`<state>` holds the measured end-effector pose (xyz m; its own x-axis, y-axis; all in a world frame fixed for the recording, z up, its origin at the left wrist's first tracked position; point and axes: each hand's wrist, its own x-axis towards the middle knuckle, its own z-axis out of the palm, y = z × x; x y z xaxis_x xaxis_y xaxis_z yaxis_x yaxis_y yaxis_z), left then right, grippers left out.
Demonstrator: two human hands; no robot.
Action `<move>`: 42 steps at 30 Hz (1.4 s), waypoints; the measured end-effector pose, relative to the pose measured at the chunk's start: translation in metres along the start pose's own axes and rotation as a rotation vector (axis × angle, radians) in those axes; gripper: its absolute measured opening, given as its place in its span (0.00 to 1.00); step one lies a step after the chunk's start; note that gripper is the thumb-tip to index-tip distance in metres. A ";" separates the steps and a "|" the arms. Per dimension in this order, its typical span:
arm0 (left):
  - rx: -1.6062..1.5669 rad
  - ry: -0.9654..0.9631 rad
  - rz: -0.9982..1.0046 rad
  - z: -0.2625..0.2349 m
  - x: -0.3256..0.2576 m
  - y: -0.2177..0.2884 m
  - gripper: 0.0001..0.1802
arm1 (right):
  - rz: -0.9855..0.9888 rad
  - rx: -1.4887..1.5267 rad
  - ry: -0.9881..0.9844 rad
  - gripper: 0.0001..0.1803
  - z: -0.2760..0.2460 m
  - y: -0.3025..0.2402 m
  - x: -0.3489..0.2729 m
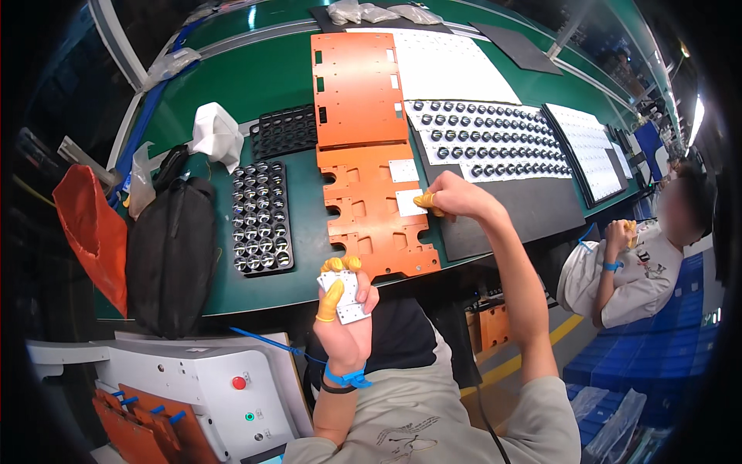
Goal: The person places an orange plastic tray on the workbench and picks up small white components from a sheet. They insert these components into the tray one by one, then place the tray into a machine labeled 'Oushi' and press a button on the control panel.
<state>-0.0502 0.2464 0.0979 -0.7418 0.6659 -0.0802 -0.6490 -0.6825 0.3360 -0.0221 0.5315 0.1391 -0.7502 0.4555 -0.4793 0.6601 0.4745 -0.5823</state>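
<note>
My left hand [345, 334], with yellow finger cots, is closed round a few small white square plates [352, 312] with tiny dark holes, held upright before my body. Over the orange fixture [371, 246], the thumb and fingers of my right hand [461, 196] close on the right edge of a white square plate [407, 203] that lies in the fixture's upper right. Just beyond it, another white square plate [403, 171] sits flat in the same fixture. The fixture's raised orange lid [359, 93] stands behind, folded back.
Left of the fixture is a black tray [287, 232] of shiny round lenses, with an empty black tray [284, 133] beyond. White sheets [495, 139] with rows of black round parts lie right on a dark mat [495, 220]. A black bag [171, 259] rests left; a co-worker [630, 263] is at right.
</note>
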 end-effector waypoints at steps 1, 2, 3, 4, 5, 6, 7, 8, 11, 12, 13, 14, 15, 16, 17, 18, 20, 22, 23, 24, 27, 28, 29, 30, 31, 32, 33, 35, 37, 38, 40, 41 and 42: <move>-0.033 -0.019 -0.008 0.001 -0.002 0.003 0.20 | 0.016 -0.092 0.021 0.24 -0.003 -0.008 -0.003; -0.067 -0.040 -0.012 0.001 -0.003 0.006 0.22 | 0.028 -0.187 0.043 0.24 -0.006 -0.018 -0.008; -0.089 -0.033 -0.016 0.000 -0.004 0.009 0.24 | -0.032 -0.383 0.191 0.21 -0.003 -0.030 -0.018; -0.111 -0.027 -0.018 -0.002 -0.006 0.011 0.25 | -0.087 -0.462 0.346 0.21 0.006 -0.034 -0.024; -0.133 -0.019 -0.020 -0.002 -0.008 0.015 0.27 | -0.143 -0.538 0.500 0.21 0.017 -0.038 -0.030; -0.123 -0.008 -0.014 -0.005 -0.010 0.018 0.27 | -0.203 -0.608 0.654 0.22 0.027 -0.043 -0.033; -0.113 0.004 -0.007 -0.007 -0.012 0.022 0.27 | -0.231 -0.581 0.671 0.20 0.038 -0.056 -0.033; -0.107 0.012 -0.009 -0.009 -0.014 0.025 0.28 | -0.255 -0.513 0.663 0.16 0.048 -0.072 -0.041; 0.000 -0.012 0.047 -0.017 -0.020 0.037 0.27 | -0.550 -0.194 0.461 0.13 0.088 -0.102 -0.043; 0.026 0.001 0.063 -0.020 -0.021 0.042 0.27 | -0.615 -0.078 0.350 0.13 0.100 -0.107 -0.037; 0.053 0.014 0.078 -0.023 -0.022 0.047 0.26 | -0.664 -0.098 0.312 0.14 0.109 -0.114 -0.033; 0.075 0.030 0.097 -0.027 -0.023 0.053 0.26 | -0.714 -0.123 0.270 0.14 0.120 -0.120 -0.028; 0.066 0.043 0.127 -0.031 -0.023 0.057 0.25 | -0.774 -0.105 0.263 0.14 0.130 -0.124 -0.025; 0.105 0.116 0.140 -0.032 -0.023 0.062 0.27 | -0.808 -0.114 0.266 0.14 0.138 -0.129 -0.025; 0.117 0.119 0.158 -0.038 -0.024 0.067 0.27 | -0.824 -0.120 0.273 0.12 0.145 -0.134 -0.025; 0.130 0.121 0.174 -0.043 -0.025 0.072 0.28 | -0.839 -0.126 0.281 0.10 0.152 -0.139 -0.024; 0.160 0.099 0.213 -0.047 -0.025 0.079 0.30 | -0.869 -0.237 0.337 0.11 0.164 -0.145 -0.017; 0.175 0.095 0.251 -0.054 -0.025 0.081 0.31 | -0.853 -0.366 0.374 0.15 0.172 -0.151 -0.013; 0.189 0.154 0.264 -0.055 -0.027 0.080 0.33 | -0.869 -0.382 0.402 0.16 0.177 -0.152 -0.009; 0.180 0.150 0.263 -0.056 -0.027 0.080 0.33 | -0.865 -0.388 0.420 0.16 0.180 -0.153 -0.007; 0.153 0.128 0.254 -0.056 -0.030 0.080 0.35 | -0.836 -0.367 0.435 0.16 0.184 -0.156 -0.007; 0.142 0.110 0.246 -0.056 -0.031 0.080 0.36 | -0.812 -0.337 0.419 0.17 0.180 -0.156 -0.009; 0.130 0.093 0.236 -0.056 -0.032 0.080 0.38 | -0.786 -0.307 0.402 0.17 0.177 -0.156 -0.012; 0.138 0.118 0.243 -0.057 -0.033 0.080 0.38 | -0.760 -0.234 0.403 0.17 0.172 -0.156 -0.018; 0.146 0.144 0.251 -0.059 -0.034 0.079 0.39 | -0.734 -0.160 0.404 0.17 0.164 -0.156 -0.026; 0.152 0.168 0.260 -0.060 -0.034 0.078 0.40 | -0.708 -0.089 0.406 0.17 0.159 -0.154 -0.031; 0.228 0.181 0.302 -0.055 -0.034 0.076 0.35 | -0.707 0.049 0.406 0.14 0.158 -0.148 -0.034; 0.267 0.173 0.325 -0.050 -0.036 0.077 0.36 | -0.778 0.191 0.506 0.12 0.151 -0.145 -0.053; 0.342 0.169 0.354 -0.040 -0.035 0.079 0.38 | -0.846 0.255 0.586 0.12 0.153 -0.135 -0.066; 0.394 0.170 0.375 -0.032 -0.036 0.080 0.39 | -0.869 0.304 0.497 0.12 0.155 -0.129 -0.073; 0.506 0.142 0.434 -0.029 -0.035 0.077 0.41 | -0.902 0.397 0.325 0.13 0.157 -0.121 -0.089; 0.568 0.114 0.477 -0.032 -0.034 0.073 0.43 | -0.915 0.484 0.238 0.13 0.158 -0.118 -0.092; 0.630 0.084 0.519 -0.033 -0.033 0.071 0.44 | -0.893 0.522 0.186 0.13 0.157 -0.116 -0.094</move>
<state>-0.0776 0.1658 0.0935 -0.9480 0.2697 0.1691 -0.0211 -0.5834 0.8119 -0.0338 0.3150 0.1485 -0.9097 0.2294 0.3461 -0.2612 0.3318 -0.9065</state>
